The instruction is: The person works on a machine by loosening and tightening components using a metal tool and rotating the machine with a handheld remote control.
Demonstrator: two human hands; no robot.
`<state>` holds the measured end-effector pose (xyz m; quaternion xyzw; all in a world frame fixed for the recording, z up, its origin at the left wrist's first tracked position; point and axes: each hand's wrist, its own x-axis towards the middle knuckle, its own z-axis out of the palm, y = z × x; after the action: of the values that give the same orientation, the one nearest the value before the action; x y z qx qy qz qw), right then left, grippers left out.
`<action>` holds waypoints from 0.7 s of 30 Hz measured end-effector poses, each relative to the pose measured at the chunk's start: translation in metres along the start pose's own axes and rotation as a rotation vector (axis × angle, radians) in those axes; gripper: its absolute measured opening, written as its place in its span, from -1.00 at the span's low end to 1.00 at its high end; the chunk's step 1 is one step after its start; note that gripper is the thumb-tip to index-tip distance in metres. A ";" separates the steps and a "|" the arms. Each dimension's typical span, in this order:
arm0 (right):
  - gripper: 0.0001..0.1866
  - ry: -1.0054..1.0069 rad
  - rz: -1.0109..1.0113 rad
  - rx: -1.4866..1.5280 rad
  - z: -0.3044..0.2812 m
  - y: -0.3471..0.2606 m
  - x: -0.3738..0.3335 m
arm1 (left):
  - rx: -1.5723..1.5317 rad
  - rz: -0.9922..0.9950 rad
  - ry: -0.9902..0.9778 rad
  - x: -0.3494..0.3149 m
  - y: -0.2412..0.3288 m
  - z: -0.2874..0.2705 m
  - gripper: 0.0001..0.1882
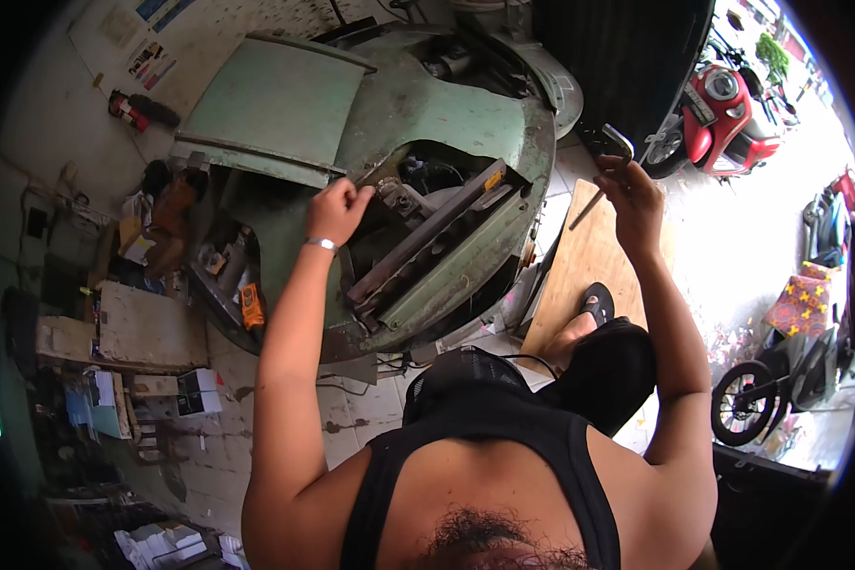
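A large green, worn machine (437,114) fills the space before me, with an opening that exposes metal parts and a long dark bar (427,233) lying slantwise. My left hand (335,211) is closed by the edge of this opening, below the flat green panel (275,100). What its fingers hold, if anything, is hidden. Raised to the right of the machine, my right hand (632,195) grips a metal hex key (587,210). Its bent end points up above the fingers, and the straight shaft slants down to the left, apart from the machine.
A wooden board (579,261) lies by my sandalled foot (597,302). An orange tool-like object (252,306) rests on the machine's left side. Wooden furniture (152,323) and papers stand at left. Outside at right are a red scooter (727,119) and another motorbike (779,375).
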<state>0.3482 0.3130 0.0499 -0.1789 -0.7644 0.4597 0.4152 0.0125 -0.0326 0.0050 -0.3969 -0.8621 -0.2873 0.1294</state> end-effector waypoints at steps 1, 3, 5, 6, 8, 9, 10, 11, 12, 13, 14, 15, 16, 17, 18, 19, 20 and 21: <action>-0.76 0.018 0.013 0.026 -0.001 0.003 0.001 | -0.045 0.003 0.090 -0.007 -0.011 -0.004 -0.57; -0.71 0.037 0.035 0.078 0.000 0.004 0.002 | -0.072 -0.058 0.211 -0.026 -0.029 -0.014 -0.59; -0.73 0.026 0.074 0.046 0.002 -0.006 0.005 | -0.050 -0.165 0.279 -0.046 -0.048 -0.019 -0.62; -0.74 0.044 0.116 0.014 0.004 -0.012 0.008 | -0.054 -0.191 0.290 -0.051 -0.054 -0.019 -0.62; -0.74 -0.002 0.090 -0.004 0.013 -0.017 0.022 | -0.063 -0.258 0.291 -0.063 -0.063 -0.017 -0.63; -0.73 -0.009 0.004 0.099 0.023 -0.024 0.031 | -0.104 -0.321 0.268 -0.066 -0.060 -0.017 -0.64; -0.72 -0.020 -0.081 0.204 0.035 -0.033 0.037 | -0.115 -0.346 0.283 -0.071 -0.061 -0.012 -0.64; -0.69 -0.049 -0.112 0.153 0.052 -0.048 0.045 | -0.096 -0.372 0.283 -0.076 -0.066 -0.009 -0.65; -0.68 -0.056 -0.085 0.165 0.069 -0.062 0.051 | -0.083 -0.392 0.283 -0.077 -0.068 -0.004 -0.65; -0.67 -0.097 -0.111 0.204 0.087 -0.072 0.056 | -0.100 -0.418 0.307 -0.079 -0.071 0.000 -0.65; -0.65 -0.145 -0.137 0.243 0.107 -0.081 0.060 | -0.049 -0.380 0.342 -0.082 -0.074 0.003 -0.64; -0.65 -0.154 -0.161 0.251 0.124 -0.089 0.062 | 0.001 -0.344 0.372 -0.084 -0.074 0.007 -0.64; -0.64 -0.166 -0.184 0.260 0.143 -0.096 0.063 | -0.017 -0.375 0.395 -0.084 -0.076 0.009 -0.64; -0.63 -0.171 -0.229 0.266 0.160 -0.098 0.063 | -0.035 -0.363 0.388 -0.083 -0.076 0.006 -0.64; -0.64 -0.160 -0.235 0.254 0.174 -0.096 0.064 | -0.054 -0.342 0.376 -0.082 -0.075 0.002 -0.64; -0.65 -0.173 -0.244 0.258 0.185 -0.093 0.065 | -0.052 -0.283 0.414 -0.081 -0.069 0.002 -0.67; -0.65 -0.184 -0.252 0.272 0.200 -0.089 0.065 | -0.058 -0.308 0.433 -0.081 -0.069 -0.001 -0.67; -0.65 -0.194 -0.259 0.261 0.212 -0.085 0.064 | -0.045 -0.318 0.402 -0.081 -0.067 -0.001 -0.66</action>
<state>0.1500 0.1937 0.1030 0.0213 -0.7513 0.5128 0.4149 0.0143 -0.1177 -0.0573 -0.1938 -0.8640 -0.3964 0.2426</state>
